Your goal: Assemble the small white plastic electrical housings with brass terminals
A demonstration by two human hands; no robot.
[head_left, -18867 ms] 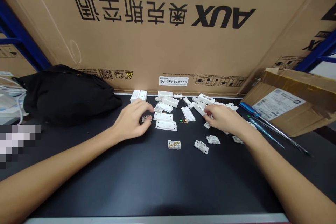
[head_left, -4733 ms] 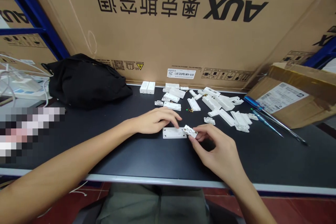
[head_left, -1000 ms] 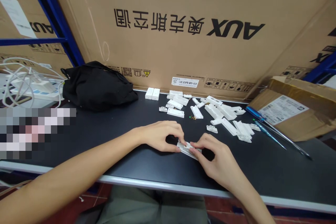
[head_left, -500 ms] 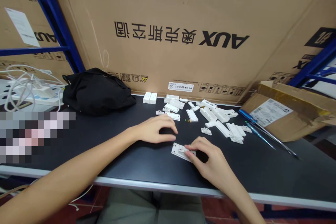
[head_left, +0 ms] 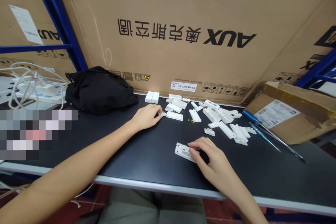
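My left hand [head_left: 147, 117] is out over the far middle of the table, fingertips pinched on a small white plastic piece [head_left: 163, 113]. Just right of that piece lies a flat white cover [head_left: 174, 116]. Nearer the front edge, my right hand [head_left: 210, 159] grips a small white plastic block [head_left: 186, 149] between thumb and fingers. That block rests on a white plastic plate [head_left: 180, 149] with holes, lying flat on the table; its right end is hidden by my fingers.
Several white plastic housings [head_left: 223, 114] lie scattered at the back right. Two screwdrivers [head_left: 265, 136] lean by an opened carton [head_left: 278, 112]. A black bag [head_left: 101, 91], two white boxes [head_left: 152, 97] and tangled white cables [head_left: 28, 84] are leftward. A large cardboard box [head_left: 170, 56] stands behind.
My left hand has moved away from the plate, back and to the left, and closed on the small white piece. My right hand keeps its hold on the block.
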